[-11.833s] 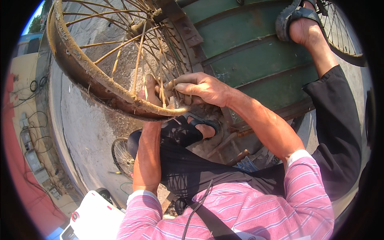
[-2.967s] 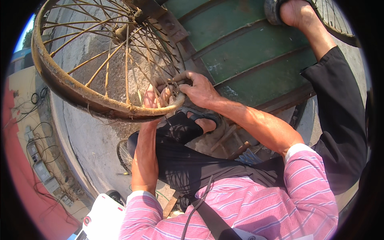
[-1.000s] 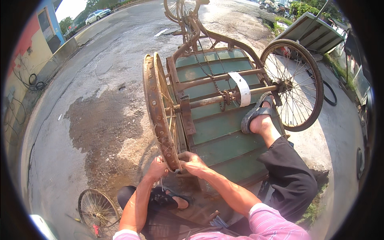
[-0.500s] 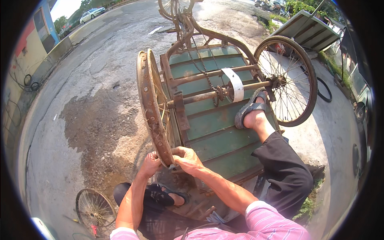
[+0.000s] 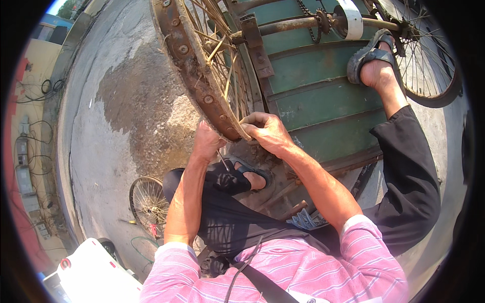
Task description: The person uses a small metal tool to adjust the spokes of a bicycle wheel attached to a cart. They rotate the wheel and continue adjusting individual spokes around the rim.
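A rusty wheel rim (image 5: 194, 76), with rivet heads along its band and light spokes inside, stands on edge in front of me. Its near end lies between my two hands. My left hand (image 5: 207, 144) is closed at the rim's left side, and a thin metal rod (image 5: 223, 160) sticks out below its fingers. On the other side, my right hand (image 5: 268, 132) pinches the rim's edge between thumb and fingers. The rim sits at the left end of a rusty axle (image 5: 293, 25) on an upturned cart with a green slatted bed (image 5: 323, 96).
My sandaled foot (image 5: 374, 60) rests on the cart bed near the spoked right wheel (image 5: 427, 55). A smaller wheel (image 5: 150, 202) lies on the ground at lower left, near a white object (image 5: 96, 272). Cables (image 5: 48, 91) hang along the left wall.
The view has tipped downward, so the cart and rim sit higher in the picture. Both hands remain at the rim's near end. The thin rod now shows below my left hand.
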`<state>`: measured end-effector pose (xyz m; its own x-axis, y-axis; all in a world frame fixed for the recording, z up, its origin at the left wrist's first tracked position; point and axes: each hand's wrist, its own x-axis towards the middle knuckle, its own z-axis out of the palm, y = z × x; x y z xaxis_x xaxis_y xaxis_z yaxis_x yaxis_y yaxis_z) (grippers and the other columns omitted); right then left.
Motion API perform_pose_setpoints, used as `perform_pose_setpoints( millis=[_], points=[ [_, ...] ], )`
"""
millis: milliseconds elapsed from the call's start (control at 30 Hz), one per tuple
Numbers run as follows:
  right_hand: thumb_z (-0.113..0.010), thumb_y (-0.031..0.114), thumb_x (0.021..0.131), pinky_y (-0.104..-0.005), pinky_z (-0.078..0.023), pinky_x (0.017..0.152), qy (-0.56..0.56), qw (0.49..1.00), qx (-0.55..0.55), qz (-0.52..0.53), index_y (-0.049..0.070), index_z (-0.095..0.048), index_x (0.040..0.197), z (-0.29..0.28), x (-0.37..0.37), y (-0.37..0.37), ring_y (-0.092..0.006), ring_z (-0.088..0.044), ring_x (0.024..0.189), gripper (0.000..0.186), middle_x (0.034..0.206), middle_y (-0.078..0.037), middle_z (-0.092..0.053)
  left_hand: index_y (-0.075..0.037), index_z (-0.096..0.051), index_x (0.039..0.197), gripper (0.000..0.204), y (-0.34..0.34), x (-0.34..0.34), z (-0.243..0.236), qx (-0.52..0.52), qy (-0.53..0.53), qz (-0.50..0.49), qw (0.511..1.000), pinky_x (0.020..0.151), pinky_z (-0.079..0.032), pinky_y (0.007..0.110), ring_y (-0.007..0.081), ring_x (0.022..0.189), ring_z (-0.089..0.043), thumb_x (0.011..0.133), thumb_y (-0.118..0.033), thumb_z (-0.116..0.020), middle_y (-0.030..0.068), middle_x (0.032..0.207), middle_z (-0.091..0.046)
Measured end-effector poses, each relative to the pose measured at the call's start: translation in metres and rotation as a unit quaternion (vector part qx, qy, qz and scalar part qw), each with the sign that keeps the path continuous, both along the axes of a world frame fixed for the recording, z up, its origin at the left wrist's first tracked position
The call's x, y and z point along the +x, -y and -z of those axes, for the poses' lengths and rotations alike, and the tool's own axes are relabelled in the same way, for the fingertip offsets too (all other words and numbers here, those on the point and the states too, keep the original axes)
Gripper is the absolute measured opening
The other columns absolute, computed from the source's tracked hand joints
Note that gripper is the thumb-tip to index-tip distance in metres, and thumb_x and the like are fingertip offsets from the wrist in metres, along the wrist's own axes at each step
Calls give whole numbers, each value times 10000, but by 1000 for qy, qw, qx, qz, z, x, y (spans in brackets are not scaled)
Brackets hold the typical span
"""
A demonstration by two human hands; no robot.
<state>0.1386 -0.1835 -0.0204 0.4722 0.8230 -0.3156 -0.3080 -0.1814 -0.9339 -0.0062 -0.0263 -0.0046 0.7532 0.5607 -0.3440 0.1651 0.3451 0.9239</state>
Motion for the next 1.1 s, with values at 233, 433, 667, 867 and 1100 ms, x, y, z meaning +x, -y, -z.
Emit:
perform_pose_setpoints(
  millis=[233, 433, 667, 867, 1100],
  points=[
    [-801, 181, 936, -275, -561, 763, 3, 1000, 19, -10, -9, -747, 1033, 18, 13, -2, -90, -676, 858, 220, 956, -45, -731, -35, -583, 1373, 447, -7, -2, 32, 111, 27, 32, 993, 812, -566, 289, 122, 982, -663, 993, -181, -769, 33, 1135, -673],
    [-785, 288, 886, -359, -575, 875, -13, 997, -32, -65, -17, -775, 1080, 21, 24, 4, -218, -742, 942, 361, 1010, -136, -786, -16, -618, 1283, 310, -14, 4, 30, 214, -35, 85, 972, 794, -568, 308, 123, 920, -671, 1028, -165, -709, 50, 1059, -714],
    [-781, 288, 924, -337, -555, 850, 16, 997, -9, -81, -13, -784, 1058, 39, 25, 2, -158, -703, 897, 329, 962, -96, -777, -24, -723, 1237, 293, -14, 4, 31, 240, -53, 77, 966, 794, -536, 253, 98, 937, -664, 950, -82, -705, 34, 1064, -741],
    [-779, 290, 894, -358, -553, 831, 47, 995, -28, -87, -13, -790, 1036, 26, 27, 1, -178, -704, 877, 334, 930, -113, -776, -52, -710, 1247, 333, -28, -14, 54, 86, -17, 25, 996, 703, -522, 244, 87, 870, -662, 949, -192, -764, 24, 1032, -732],
    [-756, 286, 884, -374, -551, 813, 80, 994, -33, -73, -21, -793, 1038, 41, 27, -3, -202, -709, 856, 345, 908, -135, -772, -4, -662, 1254, 524, -15, -4, 37, 127, -35, 104, 986, 695, -544, 273, 101, 862, -664, 943, -394, -821, 51, 1059, -719]
  ],
)
